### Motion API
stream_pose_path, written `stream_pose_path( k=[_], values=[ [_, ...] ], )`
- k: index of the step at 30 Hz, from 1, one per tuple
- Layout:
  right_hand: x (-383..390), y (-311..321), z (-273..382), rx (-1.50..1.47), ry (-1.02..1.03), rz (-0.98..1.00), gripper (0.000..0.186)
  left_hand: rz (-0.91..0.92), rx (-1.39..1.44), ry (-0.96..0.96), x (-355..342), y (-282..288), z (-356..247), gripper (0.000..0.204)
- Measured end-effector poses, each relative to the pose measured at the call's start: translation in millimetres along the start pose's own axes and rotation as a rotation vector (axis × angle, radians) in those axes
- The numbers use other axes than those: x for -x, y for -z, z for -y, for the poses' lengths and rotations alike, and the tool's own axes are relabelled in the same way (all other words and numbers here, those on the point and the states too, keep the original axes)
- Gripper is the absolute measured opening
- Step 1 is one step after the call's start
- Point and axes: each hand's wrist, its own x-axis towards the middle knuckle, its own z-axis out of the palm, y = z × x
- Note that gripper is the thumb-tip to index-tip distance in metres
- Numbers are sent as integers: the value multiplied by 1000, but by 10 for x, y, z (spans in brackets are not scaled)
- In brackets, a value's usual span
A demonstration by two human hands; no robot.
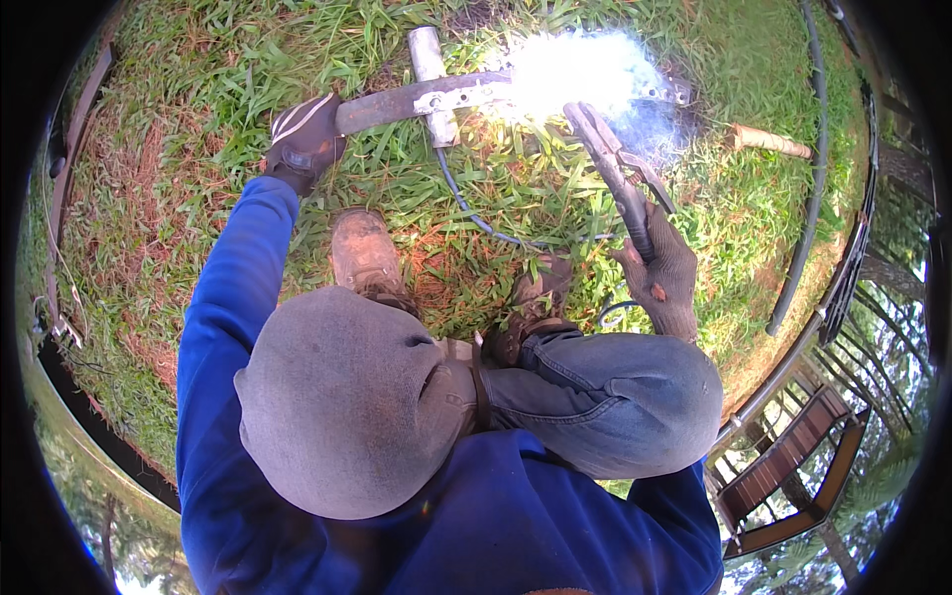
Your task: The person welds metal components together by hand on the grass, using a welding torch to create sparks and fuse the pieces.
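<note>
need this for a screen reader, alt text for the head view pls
A gloved right hand holds a welding clamp at a bright arc on a flat metal bar, which the gloved left hand grips at its end, over grass.

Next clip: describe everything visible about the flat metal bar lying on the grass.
The flat metal bar is dark, rusty-looking steel lying roughly level across the grass. The gloved left hand grips its left end. A grey pipe crosses it, with a paler plate at the crossing. Its right part vanishes in white welding glare, where the electrode holder in the gloved right hand points.
</note>
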Motion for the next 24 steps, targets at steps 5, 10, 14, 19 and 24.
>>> stream_pose_path(
  k=[5,10,14,19,24],
  values=[
    [-37,37,124,-27,-41,35,77,-32,-3,-30,16,-118,114,29],
    [-50,21,84,-14,-40,34,82,-61,12,-49,22,-97,86,30],
    [-60,-35,18,-38,-17,15,84,-33,21,-30,24,-77,95,30],
    [-45,-20,28,-17,-24,33,85,-14,13,-15,21,-69,64,30],
    [-50,-29,14,-58,-14,34,87,-39,19,-36,32,-119,108,31]
  ],
)
